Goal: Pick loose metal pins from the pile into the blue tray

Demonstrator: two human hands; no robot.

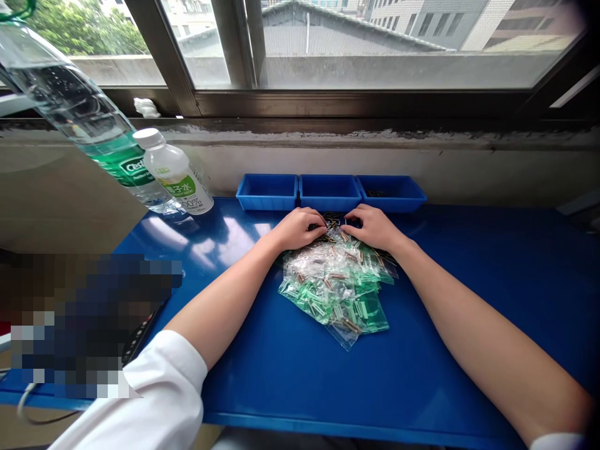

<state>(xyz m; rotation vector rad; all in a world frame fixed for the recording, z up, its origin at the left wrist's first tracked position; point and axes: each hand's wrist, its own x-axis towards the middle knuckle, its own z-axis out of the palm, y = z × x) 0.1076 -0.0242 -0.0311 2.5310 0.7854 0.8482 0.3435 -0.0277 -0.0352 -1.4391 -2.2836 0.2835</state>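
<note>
A blue table stands against a pale wall below a metal-framed window, daylight entering from outside. At its middle, towards the wall, lies a loose heap of thin dark and brass-coloured pins, located between my two hands and against the far edge of a pile of clear plastic bags. My left hand is at the heap's left side, fingers curled and thumb near the forefinger; whether a pin is gripped I cannot tell. My right hand is at the opposite side, fingers bent, thumb and forefinger directed at the heap; its grip likewise cannot be determined. The bags overlap untidily towards me, several showing copper-coloured rods and green pieces inside. Beyond the hands, three blue trays stand in a row along the wall: left tray, middle tray and right tray, the last containing some small dark pieces. Further left, a small white-capped bottle appears just beside a large water bottle. Objects at the table's left edge are pixelated and not identifiable.
</note>
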